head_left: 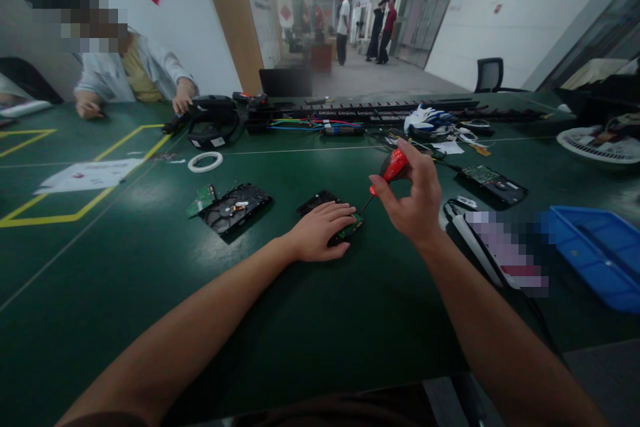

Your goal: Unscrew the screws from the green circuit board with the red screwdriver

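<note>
My left hand (320, 232) lies flat with its fingers stretched over a black hard drive (315, 200), covering much of it. A green circuit board (347, 232) shows at the drive's right end. In my right hand (415, 193) is a screwdriver (395, 163) with a red and black handle. Its thin shaft slants down to the left, and the tip is at the edge of the board; exact contact is too small to tell. To the left sits an opened black drive housing (235, 208) beside a loose green circuit board (203, 201).
Another hard drive (493, 185) lies to the right, near a white power strip (475, 247) and a blue tray (595, 253). A tape roll (205, 161) and paper (90, 175) lie left. Gloves (430, 120) and cables are behind. A person (135, 70) sits across the table.
</note>
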A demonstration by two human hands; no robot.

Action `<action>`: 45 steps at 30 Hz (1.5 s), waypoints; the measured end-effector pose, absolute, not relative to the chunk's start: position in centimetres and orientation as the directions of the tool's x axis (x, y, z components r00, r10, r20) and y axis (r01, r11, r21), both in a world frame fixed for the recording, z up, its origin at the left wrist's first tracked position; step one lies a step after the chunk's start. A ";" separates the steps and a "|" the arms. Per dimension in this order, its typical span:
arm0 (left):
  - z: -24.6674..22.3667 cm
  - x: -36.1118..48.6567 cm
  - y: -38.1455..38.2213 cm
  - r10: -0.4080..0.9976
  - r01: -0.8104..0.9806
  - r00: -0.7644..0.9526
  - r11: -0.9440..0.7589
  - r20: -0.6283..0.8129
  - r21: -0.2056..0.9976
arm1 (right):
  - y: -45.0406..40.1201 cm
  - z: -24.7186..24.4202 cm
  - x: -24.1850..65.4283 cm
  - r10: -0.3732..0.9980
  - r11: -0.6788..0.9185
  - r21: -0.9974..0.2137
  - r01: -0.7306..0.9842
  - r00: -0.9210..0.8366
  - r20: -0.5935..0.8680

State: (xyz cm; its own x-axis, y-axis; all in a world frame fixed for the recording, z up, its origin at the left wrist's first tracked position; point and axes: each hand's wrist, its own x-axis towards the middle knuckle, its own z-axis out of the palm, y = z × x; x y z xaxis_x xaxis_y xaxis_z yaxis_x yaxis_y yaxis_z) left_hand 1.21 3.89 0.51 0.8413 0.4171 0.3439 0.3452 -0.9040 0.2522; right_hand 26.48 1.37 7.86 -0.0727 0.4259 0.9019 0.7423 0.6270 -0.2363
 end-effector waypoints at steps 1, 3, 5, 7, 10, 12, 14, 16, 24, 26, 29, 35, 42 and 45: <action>0.5 1.2 3.9 0.415 0.343 0.843 -0.905 0.344 0.250 | 1.4 7.9 26.5 0.433 0.636 -0.242 0.733 -0.079 0.898; 0.4 1.2 4.0 0.409 0.340 0.845 -0.908 0.344 0.246 | 1.5 7.7 26.5 0.446 0.653 -0.264 0.710 -0.078 0.892; 0.4 1.2 4.0 0.407 0.338 0.847 -0.909 0.343 0.244 | 1.7 7.6 26.6 0.448 0.652 -0.288 0.701 -0.049 0.893; 0.4 1.2 4.0 0.408 0.338 0.845 -0.908 0.345 0.247 | 1.9 7.5 26.6 0.431 0.639 -0.294 0.711 -0.014 0.902; 0.4 1.2 4.0 0.411 0.336 0.843 -0.906 0.347 0.256 | 1.8 7.7 26.5 0.400 0.622 -0.259 0.739 -0.015 0.917; 0.5 1.2 3.9 0.416 0.341 0.842 -0.904 0.344 0.258 | 1.6 7.9 26.4 0.394 0.625 -0.233 0.745 -0.043 0.918; 0.6 1.2 3.9 0.420 0.346 0.841 -0.902 0.340 0.259 | 1.6 7.9 26.4 0.403 0.639 -0.236 0.732 -0.057 0.913; 0.6 1.2 3.9 0.423 0.348 0.840 -0.900 0.339 0.261 | 1.6 7.8 26.5 0.418 0.641 -0.259 0.723 -0.046 0.907; 0.5 1.2 4.0 0.412 0.342 0.843 -0.907 0.346 0.247 | 1.4 8.1 26.5 0.378 0.635 -0.216 0.742 -0.055 0.924; 0.5 1.2 3.9 0.414 0.346 0.842 -0.906 0.345 0.244 | 1.5 8.0 26.5 0.392 0.650 -0.234 0.723 -0.056 0.918; 0.5 1.2 3.9 0.411 0.344 0.844 -0.908 0.345 0.240 | 1.6 7.9 26.4 0.396 0.637 -0.249 0.730 -0.032 0.918; 0.5 1.2 4.0 0.410 0.344 0.846 -0.908 0.340 0.240 | 1.4 8.0 26.3 0.366 0.635 -0.205 0.745 -0.057 0.929; 0.4 1.2 4.0 0.411 0.339 0.844 -0.907 0.345 0.249 | 1.7 7.6 26.5 0.384 0.642 -0.241 0.728 -0.033 0.923; 0.4 1.2 3.9 0.412 0.337 0.841 -0.906 0.352 0.255 | 1.5 7.9 26.4 0.367 0.637 -0.235 0.735 -0.021 0.930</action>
